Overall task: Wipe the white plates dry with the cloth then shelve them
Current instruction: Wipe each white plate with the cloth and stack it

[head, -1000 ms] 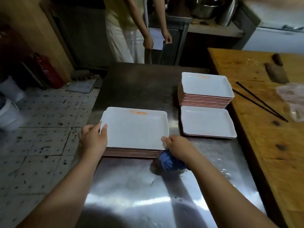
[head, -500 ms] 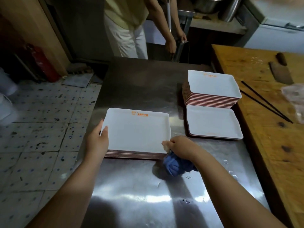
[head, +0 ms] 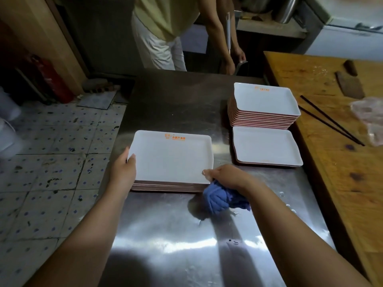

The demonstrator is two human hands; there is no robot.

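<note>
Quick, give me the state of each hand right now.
Left hand: holding the left edge of the near plate stack, thumb on the rim.
Right hand: closed around the blue cloth, at the stack's corner.

near stack of plates [head: 172, 160] on steel table [head: 165, 235], 2 stacks right, tall stack [head: 263, 106] behind low one [head: 266, 146]

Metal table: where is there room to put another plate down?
Bare metal lies on the metal table near you, in front of the blue cloth, and at the far end beyond the plates under your hands. The right side is crowded with the tall stack and the low stack.
</note>
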